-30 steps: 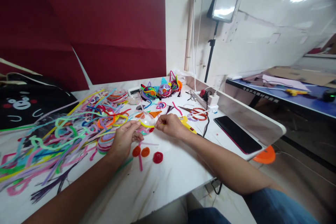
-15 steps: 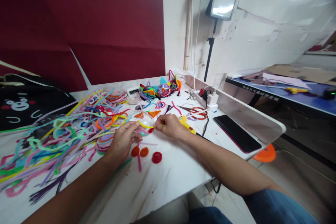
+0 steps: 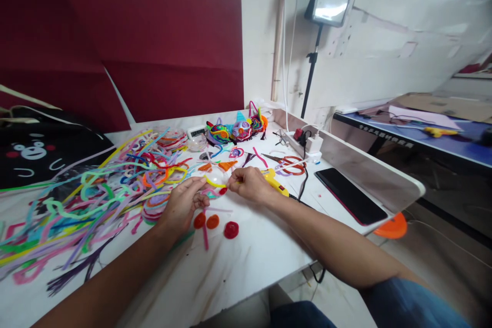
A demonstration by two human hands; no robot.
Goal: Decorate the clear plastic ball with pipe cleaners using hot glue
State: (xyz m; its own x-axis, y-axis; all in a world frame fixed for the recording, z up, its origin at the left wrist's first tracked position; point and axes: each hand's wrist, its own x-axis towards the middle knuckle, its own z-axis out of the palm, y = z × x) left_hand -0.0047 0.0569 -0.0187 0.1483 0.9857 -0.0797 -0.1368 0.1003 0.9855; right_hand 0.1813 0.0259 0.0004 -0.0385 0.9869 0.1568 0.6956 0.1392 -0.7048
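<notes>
A yellow pipe cleaner [image 3: 215,184] curves between my two hands, bowed downward. My left hand [image 3: 185,199] pinches its left end between thumb and fingers. Its right end runs into the closed fingers of my right hand [image 3: 248,183]. Just behind the pipe cleaner is a clear plastic ball [image 3: 218,176], with orange pointed pieces [image 3: 227,165] at its top. A small red piece [image 3: 223,191] lies below it. Nearer to me are two orange coils [image 3: 212,221], a red coil [image 3: 231,230] and a pink strip [image 3: 205,236].
A tangle of coloured pipe cleaners [image 3: 103,195] covers the left side. Several finished colourful balls [image 3: 241,130] stand at the back. To the right are a yellow glue gun [image 3: 275,182], orange-handled scissors [image 3: 290,165], a power strip [image 3: 313,155] and a phone [image 3: 350,196].
The view has shifted slightly, so everything sits a little further right. Both hands keep their hold on the yellow pipe cleaner, with hardly any movement.
</notes>
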